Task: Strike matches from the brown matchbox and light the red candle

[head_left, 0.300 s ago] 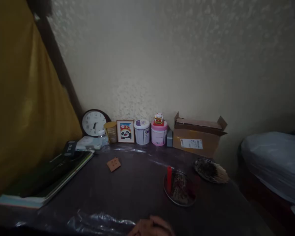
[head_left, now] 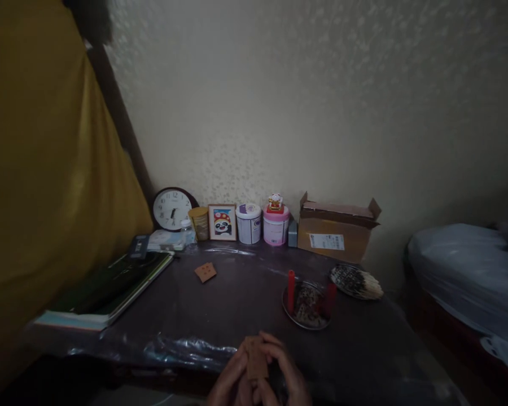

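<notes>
Over the near edge of the bench (head_left: 245,304), left hand (head_left: 228,379) and right hand (head_left: 288,369) are together, both clamped on a small brown card (head_left: 257,361). Fingers bear on its two long sides; looks like a two-sided grip to keep it square and steady. Single piece or stack: can't tell. Other cards (head_left: 205,272), same brown, lie flat farther out, left of centre, likely set there to leave room up front. Clock (head_left: 169,210), frame (head_left: 222,223), white tin (head_left: 249,225) and pink tin (head_left: 276,229) line up along the wall (head_left: 245,101), probably to stay out of the way. Pink tin doubles as stand for the cat (head_left: 275,204). Dish (head_left: 305,326) sits right, red stick (head_left: 291,290) upright at its left side.
</notes>
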A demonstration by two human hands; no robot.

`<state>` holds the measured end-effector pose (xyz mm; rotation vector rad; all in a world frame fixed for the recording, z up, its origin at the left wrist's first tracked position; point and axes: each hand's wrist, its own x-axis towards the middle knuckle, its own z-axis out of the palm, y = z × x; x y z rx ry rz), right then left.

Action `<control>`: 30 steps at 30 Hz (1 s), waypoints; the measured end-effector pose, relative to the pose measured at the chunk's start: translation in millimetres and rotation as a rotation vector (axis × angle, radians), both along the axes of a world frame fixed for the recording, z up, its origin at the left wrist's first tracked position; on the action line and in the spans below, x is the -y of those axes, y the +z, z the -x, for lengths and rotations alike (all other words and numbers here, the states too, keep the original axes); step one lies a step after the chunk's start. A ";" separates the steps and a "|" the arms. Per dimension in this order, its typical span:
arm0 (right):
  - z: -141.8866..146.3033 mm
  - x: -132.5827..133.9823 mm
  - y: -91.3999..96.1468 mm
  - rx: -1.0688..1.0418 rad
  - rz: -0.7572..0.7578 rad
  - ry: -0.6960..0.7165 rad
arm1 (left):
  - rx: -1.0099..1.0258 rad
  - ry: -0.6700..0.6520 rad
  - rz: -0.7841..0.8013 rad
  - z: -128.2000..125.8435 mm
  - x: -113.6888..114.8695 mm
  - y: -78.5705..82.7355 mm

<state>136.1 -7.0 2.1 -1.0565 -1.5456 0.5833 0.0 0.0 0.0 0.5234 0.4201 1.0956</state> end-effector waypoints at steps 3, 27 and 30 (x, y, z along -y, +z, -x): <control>0.6 0.4 3.8 0.001 0.061 0.020 | 0.021 -0.025 0.018 -4.4 -3.1 3.1; 9.6 3.5 16.3 -0.211 0.210 0.133 | 0.131 0.014 0.064 -12.3 0.5 18.2; 11.3 2.4 15.2 -0.216 0.202 0.125 | 0.136 0.018 0.061 -13.0 0.7 16.3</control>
